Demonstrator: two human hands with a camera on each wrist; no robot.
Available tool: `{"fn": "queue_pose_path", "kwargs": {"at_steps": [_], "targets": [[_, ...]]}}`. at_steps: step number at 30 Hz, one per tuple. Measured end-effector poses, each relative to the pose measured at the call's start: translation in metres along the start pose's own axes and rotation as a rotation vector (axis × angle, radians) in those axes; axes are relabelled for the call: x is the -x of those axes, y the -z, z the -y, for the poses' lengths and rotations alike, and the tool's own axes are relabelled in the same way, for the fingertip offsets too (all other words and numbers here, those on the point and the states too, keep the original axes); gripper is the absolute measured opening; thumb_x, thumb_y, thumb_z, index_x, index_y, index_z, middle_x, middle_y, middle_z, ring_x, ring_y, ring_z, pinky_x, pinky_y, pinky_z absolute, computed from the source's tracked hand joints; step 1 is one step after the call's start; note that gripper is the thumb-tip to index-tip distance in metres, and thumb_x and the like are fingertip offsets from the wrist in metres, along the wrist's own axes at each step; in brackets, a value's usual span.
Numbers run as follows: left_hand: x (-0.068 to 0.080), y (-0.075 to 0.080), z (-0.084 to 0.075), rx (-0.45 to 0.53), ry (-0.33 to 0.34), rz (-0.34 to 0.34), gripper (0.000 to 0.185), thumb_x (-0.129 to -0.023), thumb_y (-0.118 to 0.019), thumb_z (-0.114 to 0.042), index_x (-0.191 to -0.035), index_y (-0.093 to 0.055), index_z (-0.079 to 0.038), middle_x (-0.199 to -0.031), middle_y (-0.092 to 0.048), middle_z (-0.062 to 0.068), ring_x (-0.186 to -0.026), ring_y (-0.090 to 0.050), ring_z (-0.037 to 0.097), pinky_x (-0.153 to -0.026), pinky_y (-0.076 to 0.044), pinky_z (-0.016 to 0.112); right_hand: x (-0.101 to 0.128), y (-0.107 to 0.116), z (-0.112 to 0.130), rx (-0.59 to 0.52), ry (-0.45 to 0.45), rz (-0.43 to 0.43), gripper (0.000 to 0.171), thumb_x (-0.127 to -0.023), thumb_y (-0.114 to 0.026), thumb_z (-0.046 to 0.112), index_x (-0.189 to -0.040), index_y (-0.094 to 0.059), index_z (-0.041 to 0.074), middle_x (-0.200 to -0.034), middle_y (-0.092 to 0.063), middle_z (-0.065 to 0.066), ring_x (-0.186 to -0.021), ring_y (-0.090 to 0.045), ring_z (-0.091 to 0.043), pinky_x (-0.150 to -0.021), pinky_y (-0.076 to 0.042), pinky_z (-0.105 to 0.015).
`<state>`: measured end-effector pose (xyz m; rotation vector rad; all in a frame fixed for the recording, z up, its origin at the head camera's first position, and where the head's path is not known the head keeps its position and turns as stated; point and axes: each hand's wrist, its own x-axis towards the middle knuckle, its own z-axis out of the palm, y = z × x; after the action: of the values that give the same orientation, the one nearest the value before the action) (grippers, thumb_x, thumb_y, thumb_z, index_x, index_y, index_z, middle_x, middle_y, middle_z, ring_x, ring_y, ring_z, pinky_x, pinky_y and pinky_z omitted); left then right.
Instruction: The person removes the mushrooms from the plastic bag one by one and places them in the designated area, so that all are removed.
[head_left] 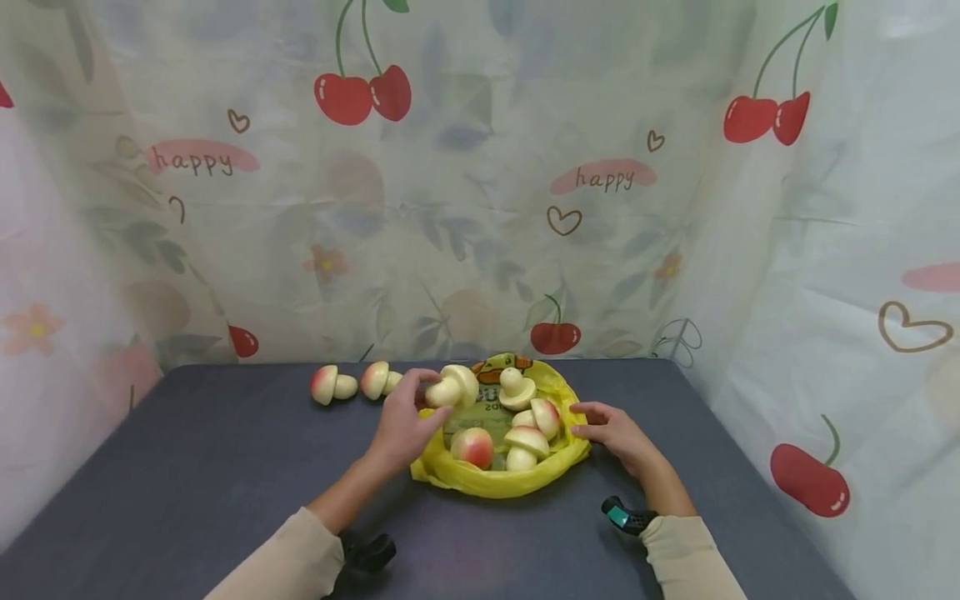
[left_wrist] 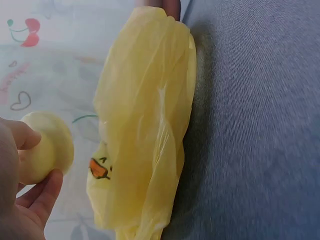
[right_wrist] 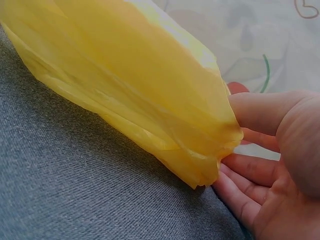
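In the head view my left hand [head_left: 408,425] grips a toy mushroom [head_left: 453,387] with a pale stem and cap, above the left rim of a yellow plastic bag [head_left: 480,483]. The left wrist view shows thumb and fingers around this mushroom [left_wrist: 50,147], apart from the bag [left_wrist: 145,120]. My right hand [head_left: 618,433] holds the bag's right edge; in the right wrist view its thumb tip is hidden behind the yellow film [right_wrist: 150,90]. Several mushrooms lie inside the wide-mouthed bag, among them a red-blushed one [head_left: 472,447] and an upturned one [head_left: 516,389].
Two more mushrooms, one farther left [head_left: 332,385] and one nearer the left hand [head_left: 378,380], lie on the dark grey table [head_left: 247,467] near its back edge. A patterned curtain [head_left: 480,250] hangs behind and along both sides. Each wrist wears a black device.
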<state>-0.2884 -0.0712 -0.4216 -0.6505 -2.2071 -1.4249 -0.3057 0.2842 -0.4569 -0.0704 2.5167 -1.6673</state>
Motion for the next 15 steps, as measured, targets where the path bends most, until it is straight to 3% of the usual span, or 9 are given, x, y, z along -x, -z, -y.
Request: {"fn": "queue_pose_path", "kwargs": {"at_steps": [9, 15], "targets": [[0.007, 0.027, 0.009, 0.013, 0.028, 0.000, 0.039, -0.083, -0.078, -0.008, -0.116, -0.056, -0.005, -0.113, -0.060, 0.012, -0.093, -0.067, 0.028, -0.077, -0.055, 0.040, 0.000, -0.001, 0.000, 0.009, 0.007, -0.005, 0.049, -0.090, -0.071, 0.020, -0.132, -0.057, 0.000, -0.138, -0.050, -0.022, -0.125, -0.045, -0.036, -0.102, -0.038, -0.049], [0.015, 0.040, 0.020, -0.031, -0.006, -0.015, 0.037, -0.078, -0.083, -0.010, -0.109, -0.062, -0.006, -0.105, -0.064, 0.006, -0.090, -0.064, 0.023, -0.075, -0.054, 0.044, 0.000, -0.001, 0.000, 0.007, 0.000, -0.006, 0.049, -0.090, -0.071, 0.020, -0.133, -0.056, 0.001, -0.139, -0.049, -0.022, -0.127, -0.044, -0.036, -0.103, -0.037, -0.050]]}}
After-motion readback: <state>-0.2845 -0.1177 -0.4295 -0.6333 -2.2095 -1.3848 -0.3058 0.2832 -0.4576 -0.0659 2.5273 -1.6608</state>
